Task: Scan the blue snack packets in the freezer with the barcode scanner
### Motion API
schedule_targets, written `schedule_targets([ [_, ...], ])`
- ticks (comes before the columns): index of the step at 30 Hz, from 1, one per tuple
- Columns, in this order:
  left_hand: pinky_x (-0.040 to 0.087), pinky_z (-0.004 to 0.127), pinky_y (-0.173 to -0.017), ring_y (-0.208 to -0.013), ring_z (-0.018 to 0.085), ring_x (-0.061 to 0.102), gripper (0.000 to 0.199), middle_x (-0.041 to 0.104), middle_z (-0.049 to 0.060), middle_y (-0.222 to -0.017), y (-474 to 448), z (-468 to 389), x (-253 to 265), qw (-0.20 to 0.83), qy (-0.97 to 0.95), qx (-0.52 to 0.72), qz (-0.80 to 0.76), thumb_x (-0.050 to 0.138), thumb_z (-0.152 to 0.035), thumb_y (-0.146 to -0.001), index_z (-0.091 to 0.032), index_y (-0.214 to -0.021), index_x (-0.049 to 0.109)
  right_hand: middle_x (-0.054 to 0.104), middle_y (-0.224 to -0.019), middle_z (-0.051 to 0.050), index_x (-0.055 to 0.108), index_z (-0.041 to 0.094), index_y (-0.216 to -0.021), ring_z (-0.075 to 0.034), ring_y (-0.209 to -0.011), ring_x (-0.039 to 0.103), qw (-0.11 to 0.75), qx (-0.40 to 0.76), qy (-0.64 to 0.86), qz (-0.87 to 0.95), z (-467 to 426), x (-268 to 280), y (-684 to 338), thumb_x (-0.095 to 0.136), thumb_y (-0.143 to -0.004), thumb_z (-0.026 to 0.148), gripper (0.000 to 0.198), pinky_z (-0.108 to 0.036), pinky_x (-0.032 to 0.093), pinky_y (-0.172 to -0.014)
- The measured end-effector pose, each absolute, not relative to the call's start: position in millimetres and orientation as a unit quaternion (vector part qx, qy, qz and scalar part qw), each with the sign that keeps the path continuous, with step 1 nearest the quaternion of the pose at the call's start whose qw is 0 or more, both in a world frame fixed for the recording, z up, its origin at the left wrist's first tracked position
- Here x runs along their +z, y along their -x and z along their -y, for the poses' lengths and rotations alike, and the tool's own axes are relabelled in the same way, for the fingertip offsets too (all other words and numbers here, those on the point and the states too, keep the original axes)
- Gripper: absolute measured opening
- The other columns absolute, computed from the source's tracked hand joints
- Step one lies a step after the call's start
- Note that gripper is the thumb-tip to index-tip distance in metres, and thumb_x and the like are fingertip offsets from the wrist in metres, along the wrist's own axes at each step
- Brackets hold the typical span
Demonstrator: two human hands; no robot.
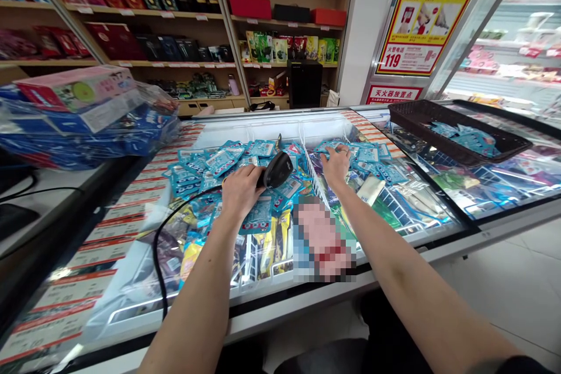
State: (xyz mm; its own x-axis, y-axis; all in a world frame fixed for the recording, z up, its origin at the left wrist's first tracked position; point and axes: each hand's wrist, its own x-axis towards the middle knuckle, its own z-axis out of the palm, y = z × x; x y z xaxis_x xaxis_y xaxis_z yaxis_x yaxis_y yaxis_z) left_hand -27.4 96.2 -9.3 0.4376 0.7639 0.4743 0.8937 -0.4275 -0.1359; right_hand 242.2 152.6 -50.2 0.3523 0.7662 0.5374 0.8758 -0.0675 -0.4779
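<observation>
My left hand (241,190) is wrapped round the handle of a black barcode scanner (279,170), its head tilted to the right. A black cable runs from it down toward the front edge. Beneath and around the scanner, many small blue packets (221,160) lie in a loose heap on the freezer's glass top. My right hand (337,160) reaches over a second group of blue packets (368,153) on the right, fingers apart and touching them. No packet is visibly lifted in it; its fingertips partly cover the packets below.
A brown basket (407,114) with blue packets stands at the right. Plastic-wrapped boxes (83,117) are stacked at the left. Frozen goods and wire dividers (313,172) show through the glass. A pixelated patch covers part of the front. Shelves with bottles and boxes (249,7) stand behind.
</observation>
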Motion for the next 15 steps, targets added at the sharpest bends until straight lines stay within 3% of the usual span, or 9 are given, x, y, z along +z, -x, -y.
schedule_targets([
  [6, 0.041, 0.035, -0.08, -0.1, 0.026, 0.055, 0.037, 0.061, 0.008, -0.103, 29.5, -96.4, -8.5, 0.192, 0.815, -0.182, 0.516, 0.059, -0.031, -0.078, -0.021, -0.113, 0.054, 0.045, -0.124, -0.016, 0.066, 0.014, -0.099, -0.03, -0.117, 0.035, 0.406, -0.085, 0.73, 0.543, -151.4, -50.4, -240.8, 0.045, -0.087, 0.037, 0.033, -0.041, 0.036, -0.092],
  [11, 0.042, 0.035, -0.078, -0.099, 0.026, 0.056, 0.035, 0.061, 0.008, -0.101, 30.4, -95.1, -5.7, 0.19, 0.81, -0.199, 0.518, 0.056, -0.033, -0.08, -0.021, -0.113, 0.055, 0.059, -0.098, -0.012, 0.068, 0.018, -0.085, -0.026, -0.102, 0.046, 0.429, -0.04, 0.652, 0.624, -151.5, -51.5, -242.0, 0.039, -0.09, 0.045, 0.04, -0.039, 0.04, -0.088],
  [15, 0.041, 0.036, -0.081, -0.099, 0.027, 0.056, 0.037, 0.061, 0.009, -0.1, 31.7, -94.5, -5.6, 0.183, 0.802, -0.207, 0.53, 0.057, -0.035, -0.079, -0.021, -0.113, 0.055, 0.062, -0.085, -0.006, 0.066, 0.023, -0.073, -0.021, -0.091, 0.053, 0.368, 0.029, 0.549, 0.75, -144.0, -48.0, -236.5, 0.038, -0.09, 0.055, 0.046, -0.033, 0.042, -0.082],
])
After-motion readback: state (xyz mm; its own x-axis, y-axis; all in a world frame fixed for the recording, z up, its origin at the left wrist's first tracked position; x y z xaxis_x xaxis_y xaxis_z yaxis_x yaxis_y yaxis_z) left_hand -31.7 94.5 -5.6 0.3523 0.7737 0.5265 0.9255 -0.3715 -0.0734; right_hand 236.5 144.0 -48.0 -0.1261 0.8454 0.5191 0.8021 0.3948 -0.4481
